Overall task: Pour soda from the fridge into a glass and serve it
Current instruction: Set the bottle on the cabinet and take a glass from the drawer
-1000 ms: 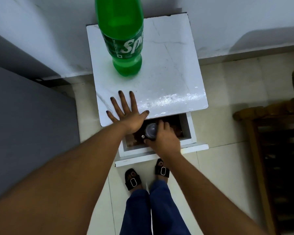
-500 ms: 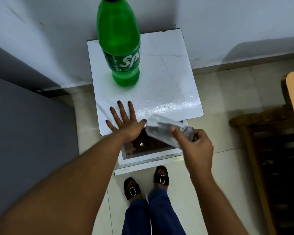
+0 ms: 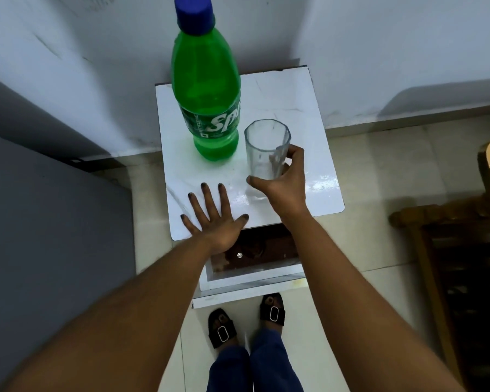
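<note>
A home room: tiled floor (image 3: 393, 171), white bedside cabinet (image 3: 303, 108), wooden chair (image 3: 441, 250).

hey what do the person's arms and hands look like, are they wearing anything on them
Both forearms are bare, with no sleeves in view. No watch, bracelet or ring shows on either wrist or hand. The left hand has dark-painted fingernails; the right hand's nails are turned out of sight. No gloves on either hand.
</note>
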